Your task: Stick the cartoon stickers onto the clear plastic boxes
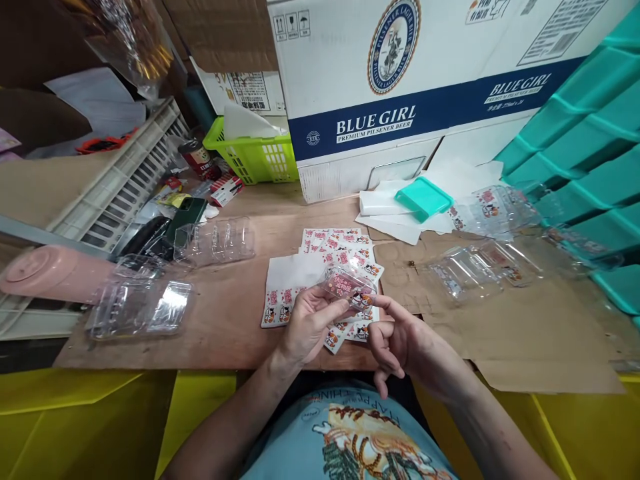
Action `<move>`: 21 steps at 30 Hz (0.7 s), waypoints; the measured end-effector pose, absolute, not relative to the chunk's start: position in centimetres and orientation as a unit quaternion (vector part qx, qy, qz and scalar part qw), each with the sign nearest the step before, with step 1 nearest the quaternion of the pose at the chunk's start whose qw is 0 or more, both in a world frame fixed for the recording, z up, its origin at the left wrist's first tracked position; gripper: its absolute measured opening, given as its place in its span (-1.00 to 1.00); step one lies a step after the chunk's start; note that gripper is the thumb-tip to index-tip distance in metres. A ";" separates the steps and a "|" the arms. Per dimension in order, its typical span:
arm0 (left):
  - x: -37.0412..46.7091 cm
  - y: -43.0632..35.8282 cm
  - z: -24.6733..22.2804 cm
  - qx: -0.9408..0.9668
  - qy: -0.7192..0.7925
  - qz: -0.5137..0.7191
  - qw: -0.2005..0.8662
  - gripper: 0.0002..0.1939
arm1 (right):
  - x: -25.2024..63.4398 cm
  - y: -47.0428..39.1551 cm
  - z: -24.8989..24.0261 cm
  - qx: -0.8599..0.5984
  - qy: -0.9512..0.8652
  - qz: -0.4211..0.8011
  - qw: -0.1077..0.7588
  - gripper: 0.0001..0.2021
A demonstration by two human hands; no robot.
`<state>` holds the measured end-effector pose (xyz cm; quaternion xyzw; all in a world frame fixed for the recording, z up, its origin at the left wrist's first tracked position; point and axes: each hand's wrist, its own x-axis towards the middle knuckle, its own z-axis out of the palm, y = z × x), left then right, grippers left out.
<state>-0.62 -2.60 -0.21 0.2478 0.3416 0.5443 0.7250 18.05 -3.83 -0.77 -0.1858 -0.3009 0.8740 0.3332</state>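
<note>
A small clear plastic box with pink lettering and a cartoon animal print is held above the table's front middle. My left hand grips its near left side, thumb on top. At the box's right end, the index finger of my right hand touches the printed animal, while its other fingers are loosely curled and apart. Beneath the box lie sticker sheets with pink and animal prints, partly hidden by the hands and the box.
Clear plastic boxes lie at left and right. A pink bottle is on the far left. Behind stand a green basket and a large white carton. A teal lid rests on papers; teal bins are stacked at right.
</note>
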 end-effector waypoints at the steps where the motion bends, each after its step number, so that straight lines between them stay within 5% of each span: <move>1: -0.6 -2.6 -0.2 0.246 0.343 0.545 0.725 -0.85 | 18.0 -3.8 -0.9 -0.188 -0.301 0.873 0.333 -0.45; 21: -0.9 -2.5 -0.2 0.252 0.328 0.551 0.725 -0.80 | 18.1 -3.7 -0.9 -0.202 -0.308 0.866 0.338 -0.49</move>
